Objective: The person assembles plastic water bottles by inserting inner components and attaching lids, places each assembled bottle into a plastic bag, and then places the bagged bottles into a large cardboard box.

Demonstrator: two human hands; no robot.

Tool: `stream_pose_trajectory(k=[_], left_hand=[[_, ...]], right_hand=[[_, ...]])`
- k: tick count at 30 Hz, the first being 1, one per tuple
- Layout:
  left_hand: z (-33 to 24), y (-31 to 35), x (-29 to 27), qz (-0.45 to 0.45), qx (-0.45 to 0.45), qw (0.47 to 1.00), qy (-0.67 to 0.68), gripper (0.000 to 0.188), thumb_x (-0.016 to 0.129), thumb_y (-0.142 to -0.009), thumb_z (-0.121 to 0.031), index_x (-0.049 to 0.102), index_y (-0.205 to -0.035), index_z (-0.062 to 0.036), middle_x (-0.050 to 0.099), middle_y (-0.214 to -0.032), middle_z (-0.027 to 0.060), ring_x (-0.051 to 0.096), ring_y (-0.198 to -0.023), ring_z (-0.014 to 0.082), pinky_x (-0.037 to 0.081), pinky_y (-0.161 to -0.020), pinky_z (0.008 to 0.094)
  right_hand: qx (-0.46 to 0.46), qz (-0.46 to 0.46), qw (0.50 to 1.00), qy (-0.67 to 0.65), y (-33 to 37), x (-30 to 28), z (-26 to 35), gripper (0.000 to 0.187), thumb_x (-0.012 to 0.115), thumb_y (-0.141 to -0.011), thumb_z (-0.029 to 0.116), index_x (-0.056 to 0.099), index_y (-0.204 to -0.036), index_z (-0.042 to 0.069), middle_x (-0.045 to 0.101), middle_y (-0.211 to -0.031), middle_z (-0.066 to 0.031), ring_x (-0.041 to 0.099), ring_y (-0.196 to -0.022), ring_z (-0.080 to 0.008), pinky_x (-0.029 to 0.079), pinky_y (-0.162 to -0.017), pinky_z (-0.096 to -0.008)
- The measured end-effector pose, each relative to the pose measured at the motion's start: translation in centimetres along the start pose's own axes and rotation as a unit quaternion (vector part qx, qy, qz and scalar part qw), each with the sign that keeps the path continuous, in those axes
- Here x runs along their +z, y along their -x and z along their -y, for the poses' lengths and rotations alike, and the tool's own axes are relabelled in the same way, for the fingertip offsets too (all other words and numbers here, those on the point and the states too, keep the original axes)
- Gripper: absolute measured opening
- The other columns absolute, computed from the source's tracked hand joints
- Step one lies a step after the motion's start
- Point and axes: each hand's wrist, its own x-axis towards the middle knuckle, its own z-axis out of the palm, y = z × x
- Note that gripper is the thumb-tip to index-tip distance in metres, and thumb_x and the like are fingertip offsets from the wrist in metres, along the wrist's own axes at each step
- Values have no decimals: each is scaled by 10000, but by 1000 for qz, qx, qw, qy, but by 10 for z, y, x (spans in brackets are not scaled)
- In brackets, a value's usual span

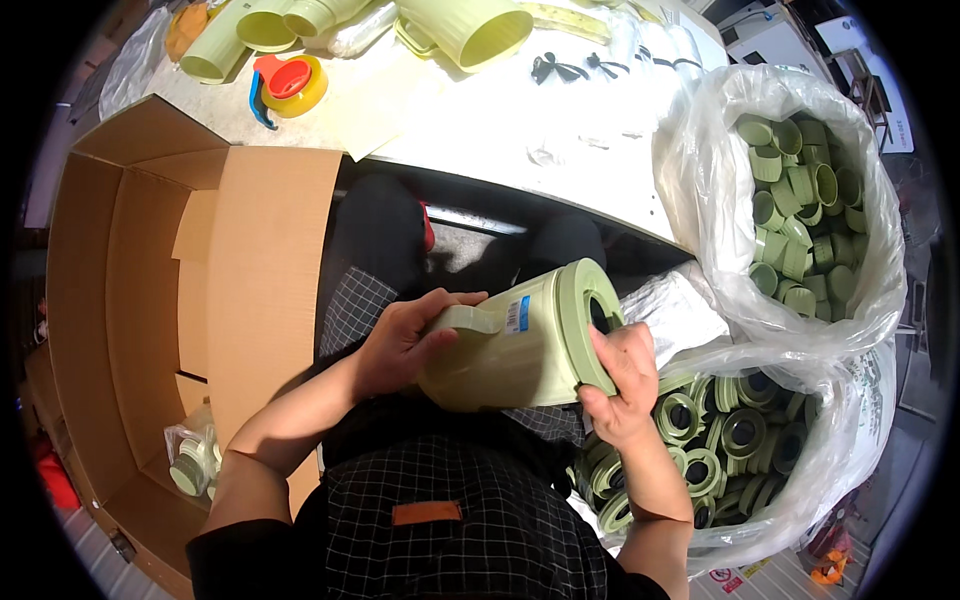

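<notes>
A pale green plastic jug (485, 352) lies tilted on its side above my lap, its lidded end toward the right. My left hand (408, 340) grips it by the handle end, the fingers partly hidden behind the handle (468, 319). At the other end sits a darker green ring-shaped lid (575, 322) with a dark centre. My right hand (625, 380) clasps this lid, thumb at the lower rim and fingers over the dark opening. A small blue and white sticker (518, 315) is on the jug's side.
An open cardboard box (270, 240) stands left, with bagged green parts (190, 468) inside. On the right, a plastic-lined sack (700, 200) holds green cups; another (800, 500) holds ring lids. The white table (450, 130) ahead bears more green jugs (465, 35) and a tape roll (308, 92).
</notes>
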Motion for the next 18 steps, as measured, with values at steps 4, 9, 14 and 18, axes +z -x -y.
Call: stream_pose_trajectory(k=[4,9,14,18], left_hand=[[-7,3,10,-21,8,999,-46,356,612,-987,-172,571,-1280,28,612,-1369,179,674,-1110,220,531,-932,338],[-6,4,10,-4,-21,999,-30,337,628,-966,-123,581,-1266,23,584,-1406,182,644,-1156,218,524,-948,349],[1,5,-2,10,-9,1000,-9,466,562,-1027,-318,538,-1317,45,576,-1410,184,620,-1174,207,490,-990,344],[-1,6,2,-4,-9,1000,-28,432,570,-1021,-309,553,-1269,44,574,-1411,196,631,-1170,219,499,-977,349]], right_hand=[[135,-114,982,69,-2,-14,4,577,698,-878,398,655,-1245,-46,636,-938,-120,517,-831,-277,425,-768,-385],[24,6,1000,-6,2,-6,-3,628,729,-844,453,666,-1239,-32,571,-874,-88,505,-812,-258,419,-744,-375],[11,25,999,-18,7,0,-5,625,675,-890,505,675,-1241,-12,592,-876,-83,502,-794,-255,421,-704,-369],[4,19,1000,-16,11,-1,-1,620,664,-898,504,675,-1244,-10,594,-880,-87,501,-795,-257,423,-708,-368]])
